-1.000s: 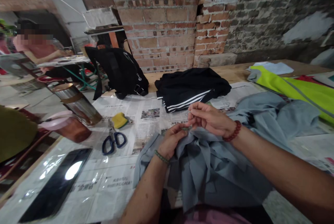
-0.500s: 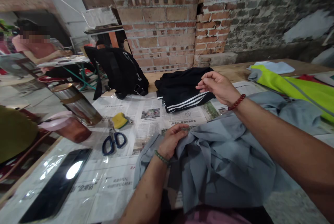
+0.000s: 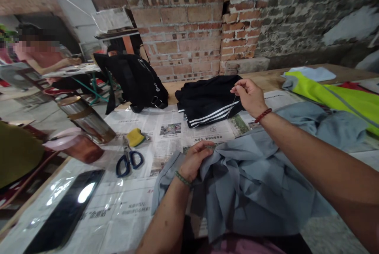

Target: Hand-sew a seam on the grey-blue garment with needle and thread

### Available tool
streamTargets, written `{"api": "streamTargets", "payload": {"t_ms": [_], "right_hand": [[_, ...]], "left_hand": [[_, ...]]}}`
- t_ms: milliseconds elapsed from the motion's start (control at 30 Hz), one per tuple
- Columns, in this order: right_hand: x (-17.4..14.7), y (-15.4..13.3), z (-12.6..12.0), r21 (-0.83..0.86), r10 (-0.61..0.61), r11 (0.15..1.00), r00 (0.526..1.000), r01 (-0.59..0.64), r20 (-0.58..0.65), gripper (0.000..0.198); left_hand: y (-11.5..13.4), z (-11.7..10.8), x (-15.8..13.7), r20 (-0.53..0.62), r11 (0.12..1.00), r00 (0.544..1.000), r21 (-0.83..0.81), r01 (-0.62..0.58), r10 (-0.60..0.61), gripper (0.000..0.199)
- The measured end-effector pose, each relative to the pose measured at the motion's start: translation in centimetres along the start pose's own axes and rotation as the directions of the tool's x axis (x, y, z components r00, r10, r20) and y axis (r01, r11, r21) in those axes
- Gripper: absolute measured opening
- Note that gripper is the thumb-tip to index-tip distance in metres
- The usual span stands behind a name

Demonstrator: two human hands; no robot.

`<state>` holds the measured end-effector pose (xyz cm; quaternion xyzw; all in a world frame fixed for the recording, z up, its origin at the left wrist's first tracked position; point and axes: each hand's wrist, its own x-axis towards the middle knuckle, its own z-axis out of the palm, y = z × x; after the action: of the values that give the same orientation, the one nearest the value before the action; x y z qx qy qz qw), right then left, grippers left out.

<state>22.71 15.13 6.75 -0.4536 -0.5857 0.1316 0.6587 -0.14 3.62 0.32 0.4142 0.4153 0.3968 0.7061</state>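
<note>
Grey cloth [image 3: 254, 183], bunched into folds, hangs over the near table edge and spreads to the right. My left hand [image 3: 195, 159] is closed on its upper edge, thumb and fingers pinched together. Raised above the cloth, my right hand [image 3: 250, 94] is in a pinch, with a thin thread [image 3: 232, 106] trailing down from its fingertips. Whether a needle is also between those fingers is too small to tell. Behind the right hand lies a folded black garment [image 3: 207, 96] with white stripes.
On the newspaper-covered table [image 3: 127, 206] at left are blue-handled scissors [image 3: 129, 161], a yellow sponge-like piece [image 3: 135, 137], a phone [image 3: 65, 210], a pink-lidded container [image 3: 78, 145] and a steel flask [image 3: 89, 119]. A black bag [image 3: 133, 82] stands behind; a yellow vest [image 3: 334, 98] lies right. Another person sits far left.
My right hand has shifted slightly to the right, and the thread below it now slants more. My left hand keeps its hold on the cloth.
</note>
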Motion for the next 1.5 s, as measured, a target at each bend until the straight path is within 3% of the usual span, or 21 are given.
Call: {"api": "streamTargets", "payload": {"t_ms": [467, 1000, 1133, 1200, 1267, 1367, 1500], "right_hand": [[2.1, 1.2, 0.1, 0.036, 0.054, 0.998, 0.996, -0.051, -0.074, 0.01], [3.4, -0.5, 0.9, 0.12, 0.114, 0.987, 0.99, -0.104, -0.083, 0.011], [-0.6, -2.5, 1.3, 0.147, 0.197, 0.97, 0.98, -0.195, 0.001, 0.013], [-4.6, -3.3, 1.4, 0.074, 0.225, 0.969, 0.966, -0.235, 0.125, 0.014], [-8.9, -3.1, 1.2, -0.036, 0.294, 0.955, 0.921, -0.295, 0.254, 0.014], [-13.1, -0.8, 0.2, -0.099, 0.356, 0.935, 0.889, -0.342, 0.289, 0.016], [-13.4, 3.8, -2.0, -0.12, 0.436, 0.9, 0.876, -0.42, 0.206, 0.015]], "left_hand": [[0.1, -0.4, 0.3, -0.038, 0.999, 0.999, 0.033, 0.03, -0.029, 0.027], [-0.1, -1.0, 0.3, -0.046, 1.0, 0.999, 0.018, 0.015, -0.014, 0.026], [-0.4, -1.1, 0.3, -0.074, 0.999, 0.997, 0.001, -0.034, 0.033, 0.028], [-0.4, -1.0, 0.2, -0.083, 0.998, 0.994, 0.021, -0.066, 0.068, 0.029], [-0.4, -0.9, 0.1, -0.081, 0.992, 0.99, 0.065, -0.106, 0.111, 0.031], [-0.3, -0.7, -0.1, -0.063, 0.977, 0.984, 0.143, -0.159, 0.169, 0.034], [0.0, -0.1, -0.3, -0.004, 0.94, 0.98, 0.286, -0.189, 0.198, 0.033]]}}
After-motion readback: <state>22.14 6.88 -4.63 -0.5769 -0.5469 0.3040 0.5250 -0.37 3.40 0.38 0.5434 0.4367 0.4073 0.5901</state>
